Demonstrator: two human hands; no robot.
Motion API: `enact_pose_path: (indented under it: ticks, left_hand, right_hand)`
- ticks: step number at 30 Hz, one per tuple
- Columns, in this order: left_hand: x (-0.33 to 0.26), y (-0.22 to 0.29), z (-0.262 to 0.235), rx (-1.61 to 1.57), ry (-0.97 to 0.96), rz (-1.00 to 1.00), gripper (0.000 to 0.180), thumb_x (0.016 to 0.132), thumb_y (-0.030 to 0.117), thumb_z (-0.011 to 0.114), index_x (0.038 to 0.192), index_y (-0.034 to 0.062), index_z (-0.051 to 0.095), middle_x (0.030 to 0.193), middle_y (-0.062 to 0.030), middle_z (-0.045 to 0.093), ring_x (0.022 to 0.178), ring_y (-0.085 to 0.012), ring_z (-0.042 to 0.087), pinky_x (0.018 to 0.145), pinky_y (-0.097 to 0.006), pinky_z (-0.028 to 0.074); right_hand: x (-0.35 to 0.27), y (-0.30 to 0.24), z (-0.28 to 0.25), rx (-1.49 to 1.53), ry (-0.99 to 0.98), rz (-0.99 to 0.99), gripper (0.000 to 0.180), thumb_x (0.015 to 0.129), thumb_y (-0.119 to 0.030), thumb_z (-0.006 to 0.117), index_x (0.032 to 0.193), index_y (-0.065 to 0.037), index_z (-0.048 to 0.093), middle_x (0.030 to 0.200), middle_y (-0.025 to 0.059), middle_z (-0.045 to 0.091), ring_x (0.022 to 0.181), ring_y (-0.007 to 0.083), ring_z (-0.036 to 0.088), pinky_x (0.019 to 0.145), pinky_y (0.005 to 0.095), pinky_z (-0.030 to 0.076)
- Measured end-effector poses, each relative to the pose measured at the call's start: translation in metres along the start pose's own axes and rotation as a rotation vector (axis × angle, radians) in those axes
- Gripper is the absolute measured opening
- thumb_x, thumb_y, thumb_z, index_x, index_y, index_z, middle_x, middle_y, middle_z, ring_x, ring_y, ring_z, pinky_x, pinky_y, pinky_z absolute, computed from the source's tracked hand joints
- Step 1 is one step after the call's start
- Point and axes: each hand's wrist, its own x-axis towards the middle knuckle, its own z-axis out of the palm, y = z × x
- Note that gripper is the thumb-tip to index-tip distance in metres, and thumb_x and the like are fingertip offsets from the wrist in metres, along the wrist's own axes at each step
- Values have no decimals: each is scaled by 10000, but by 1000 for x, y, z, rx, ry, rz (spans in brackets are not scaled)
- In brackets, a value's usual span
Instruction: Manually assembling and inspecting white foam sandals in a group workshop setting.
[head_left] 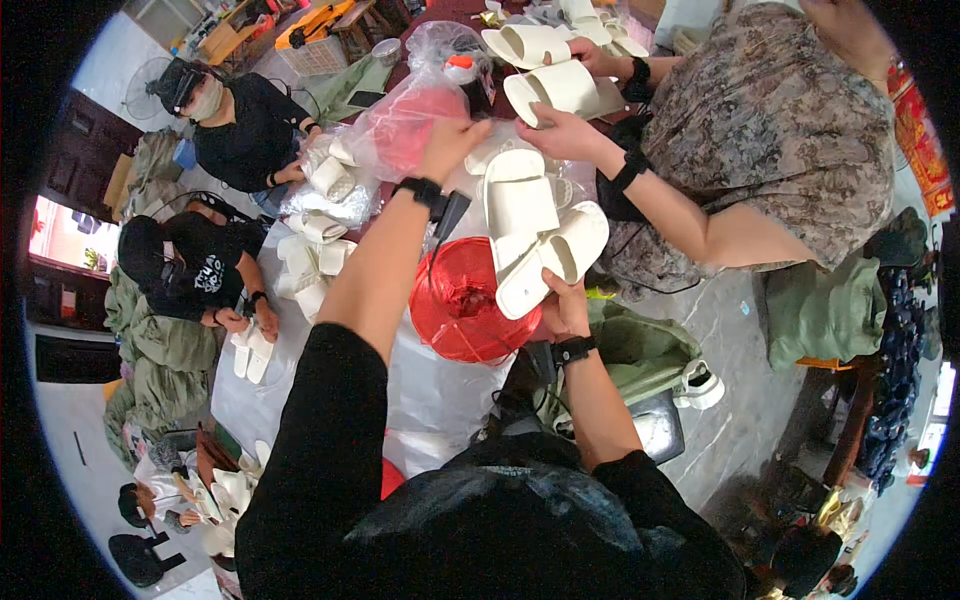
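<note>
A pair of cream slippers is being gripped in the person's right hand, fingers closed around the soles, above a red spool of plastic twine standing at the near edge of the plastic-covered tabletop. The left hand is reaching toward the far edge, fingers closing on a clear plastic bag. Judging by this, bagging is underway; the next move calls for opening the bag's mouth wide enough. Opposite, a co-worker's hands are holding another slipper.
</note>
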Motion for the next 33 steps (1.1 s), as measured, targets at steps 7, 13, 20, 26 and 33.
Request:
enact_pose_path:
  ticks: [7, 13, 20, 26, 33]
  left_hand:
    - [-163, -37, -60, 376, 32, -45, 228, 809, 213, 632, 780, -9, 673, 677, -198, 616, 612, -278, 613, 610, -380, 473]
    - [-308, -35, -54, -161, -20, -410, 135, 840, 59, 622, 892, -31, 707, 742, -50, 679, 655, -112, 608, 600, -260, 489]
    - [-437, 15, -45, -402, 22, -762, 222, 898, 47, 553, 1105, -4, 614, 828, -84, 668, 678, -139, 629, 633, -259, 527]
    - [-523, 26, -33, -541, 169, -746, 345, 911, 69, 542, 1250, 32, 492, 864, -104, 666, 681, -137, 624, 631, -265, 515]
    - [-554, 57, -26, -528, 239, -856, 149, 935, 160, 578, 1006, 31, 603, 818, -50, 664, 667, -105, 612, 601, -220, 460]
  right_hand:
    - [-31, 17, 0, -118, 35, 118, 601, 806, 136, 589, 1345, -81, 434, 1263, 63, 559, 1148, 220, 547, 955, 377, 479]
    - [-35, 18, -19, -230, 0, 135, 618, 769, 151, 633, 1309, -67, 426, 1228, 74, 575, 1113, 237, 570, 930, 371, 488]
    - [-19, 44, -58, -478, 56, 229, 619, 703, 180, 650, 1259, -17, 464, 1157, 127, 612, 1049, 273, 607, 887, 409, 525]
    - [-18, 73, -58, -596, -63, 225, 584, 698, 176, 638, 1230, -12, 484, 1178, 132, 611, 1035, 260, 614, 874, 397, 526]
    - [4, 88, -80, -1532, 105, -70, 704, 671, -73, 793, 1278, -6, 443, 1179, 192, 589, 1072, 335, 578, 913, 443, 460]
